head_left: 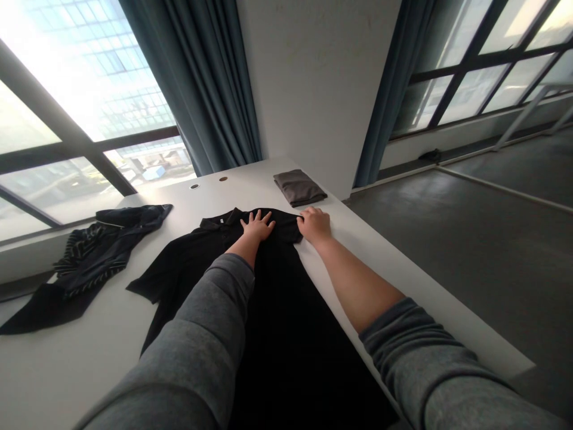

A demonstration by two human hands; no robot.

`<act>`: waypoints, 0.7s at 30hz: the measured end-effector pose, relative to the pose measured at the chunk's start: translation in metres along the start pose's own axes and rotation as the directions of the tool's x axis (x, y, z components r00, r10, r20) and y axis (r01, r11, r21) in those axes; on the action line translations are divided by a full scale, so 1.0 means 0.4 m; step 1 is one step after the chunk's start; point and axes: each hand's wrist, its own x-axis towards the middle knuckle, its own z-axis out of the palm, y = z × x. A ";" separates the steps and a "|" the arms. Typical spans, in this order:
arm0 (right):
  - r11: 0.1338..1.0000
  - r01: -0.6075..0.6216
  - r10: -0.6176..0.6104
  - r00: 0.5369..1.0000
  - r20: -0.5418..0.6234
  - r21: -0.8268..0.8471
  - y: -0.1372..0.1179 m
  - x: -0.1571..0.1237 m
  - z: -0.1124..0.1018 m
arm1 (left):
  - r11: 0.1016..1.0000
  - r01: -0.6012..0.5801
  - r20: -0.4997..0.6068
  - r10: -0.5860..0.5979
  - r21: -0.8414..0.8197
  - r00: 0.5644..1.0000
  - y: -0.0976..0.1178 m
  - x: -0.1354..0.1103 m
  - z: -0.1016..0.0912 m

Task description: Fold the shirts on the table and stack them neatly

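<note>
A black short-sleeved polo shirt (286, 322) lies spread on the white table, its collar at the far end and its hem toward me. My left hand (258, 227) rests flat on the shirt beside the collar, fingers spread. At the right sleeve, my right hand (314, 226) has its fingers closed on the edge of the cloth. Part of the shirt's body is hidden under my left forearm.
The white table (376, 251) has its right edge close to my right arm. A folded grey-brown cloth (299, 187) lies beyond my right hand. Crumpled dark striped clothing (96, 263) is at the left, near the window. Two cable holes and a blue curtain (215, 89) are farther back.
</note>
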 end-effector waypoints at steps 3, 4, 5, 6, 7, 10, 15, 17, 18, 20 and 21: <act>0.990 0.138 -0.138 0.976 0.170 0.008 -0.030 -0.007 0.009 | 1.000 0.021 -0.051 -0.021 -0.008 0.998 0.006 -0.013 -0.004; 0.991 0.132 -0.127 0.957 0.259 -0.001 -0.033 -0.009 0.017 | 0.999 0.043 -0.095 -0.044 -0.008 0.995 0.002 -0.022 -0.008; 0.994 0.112 -0.100 0.935 0.339 -0.016 -0.031 -0.010 0.025 | 0.997 0.072 -0.145 -0.073 -0.008 0.987 -0.007 -0.034 -0.012; 0.995 0.093 -0.073 0.914 0.398 -0.029 -0.028 -0.011 0.033 | 0.994 0.107 -0.188 -0.106 -0.004 0.976 -0.024 -0.050 -0.018; 0.996 0.082 -0.058 0.899 0.434 -0.037 -0.022 -0.010 0.040 | 0.990 0.144 -0.211 -0.140 0.005 0.967 -0.049 -0.070 -0.024; 0.996 0.076 -0.050 0.890 0.454 -0.039 -0.009 -0.004 0.055 | 0.965 0.257 -0.163 -0.246 0.048 0.956 -0.178 -0.157 -0.048; 0.997 0.047 -0.009 0.880 0.474 -0.067 -0.013 0.003 0.063 | 0.905 0.423 -0.133 -0.414 0.049 0.900 -0.502 -0.364 -0.070; 0.996 0.040 0.002 0.884 0.467 -0.080 -0.015 0.002 0.067 | 0.897 0.434 -0.082 -0.428 0.080 0.900 -0.615 -0.442 -0.066; 0.996 0.040 0.003 0.889 0.458 -0.085 -0.015 0.002 0.071 | 0.901 0.422 -0.071 -0.417 0.103 0.906 -0.658 -0.474 -0.062; 0.995 0.041 0.003 0.901 0.435 -0.091 -0.012 0.002 0.081 | 0.911 0.391 -0.081 -0.383 0.133 0.920 -0.714 -0.519 -0.054; 0.995 0.040 0.004 0.906 0.424 -0.094 -0.009 0.001 0.087 | 0.911 0.390 -0.104 -0.379 0.134 0.920 -0.727 -0.531 -0.050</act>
